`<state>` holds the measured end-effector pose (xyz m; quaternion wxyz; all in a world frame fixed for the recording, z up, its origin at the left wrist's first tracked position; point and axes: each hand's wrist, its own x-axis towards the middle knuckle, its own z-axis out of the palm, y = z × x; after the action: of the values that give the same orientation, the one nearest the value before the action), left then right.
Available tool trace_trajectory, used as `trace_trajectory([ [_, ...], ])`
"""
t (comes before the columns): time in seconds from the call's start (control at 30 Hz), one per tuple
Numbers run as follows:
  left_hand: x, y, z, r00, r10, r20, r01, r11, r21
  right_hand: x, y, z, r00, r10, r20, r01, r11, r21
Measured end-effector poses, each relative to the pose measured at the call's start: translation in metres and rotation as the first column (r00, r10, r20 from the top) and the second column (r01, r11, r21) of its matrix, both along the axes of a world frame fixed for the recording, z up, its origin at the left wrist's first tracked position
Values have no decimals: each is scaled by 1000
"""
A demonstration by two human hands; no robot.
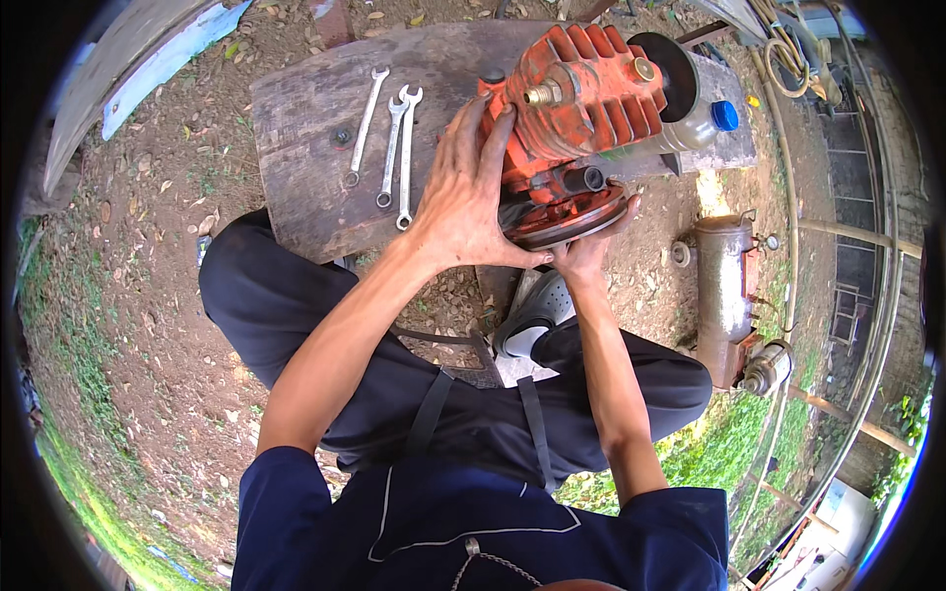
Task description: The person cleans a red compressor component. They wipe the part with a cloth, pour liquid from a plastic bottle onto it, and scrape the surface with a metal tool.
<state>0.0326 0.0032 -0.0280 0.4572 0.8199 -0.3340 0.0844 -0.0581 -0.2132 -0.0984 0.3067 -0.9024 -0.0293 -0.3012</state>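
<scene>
An orange finned air compressor pump [584, 96] with a brass fitting [543, 94] on its side rests tilted on a worn wooden bench [310, 125]. My left hand [465, 192] grips its left side, fingers spread along the orange casing and thumb down by the flywheel's rim. From below, my right hand [584, 255] holds the flywheel [573, 225], with fingertips curling over its right edge. Much of that palm is hidden under the wheel. Left of the pump lie three combination wrenches, a separate one [366, 125] and a close pair [392, 148] [406, 159].
A clear plastic bottle [691, 137] with a blue cap lies behind the pump, beside a dark round pan [669, 74]. On the ground at right is a metal air tank [723, 288] with a gauge [771, 241]. A small dark round part [341, 137] sits on the bench.
</scene>
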Motion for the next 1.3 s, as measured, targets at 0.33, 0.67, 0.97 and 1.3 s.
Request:
trace_trajectory([
  [0.33, 6, -10, 0, 997, 43, -69, -51, 991, -126, -22, 29, -32, 917, -135, -375, 346, 736, 582],
  [0.67, 21, -11, -5, 977, -25, -212, -60, 921, -386, -28, 34, 29, 985, -160, -63, 166, 981, 102],
  [0.97, 43, -23, 6, 977, 105, -188, -136, 978, -161, -9, 69, 57, 946, -96, -309, 295, 648, 703],
  [1.3, 54, -16, 2, 975, -110, -191, 90, 990, -108, -25, 107, 50, 902, -296, -313, 431, 604, 671],
])
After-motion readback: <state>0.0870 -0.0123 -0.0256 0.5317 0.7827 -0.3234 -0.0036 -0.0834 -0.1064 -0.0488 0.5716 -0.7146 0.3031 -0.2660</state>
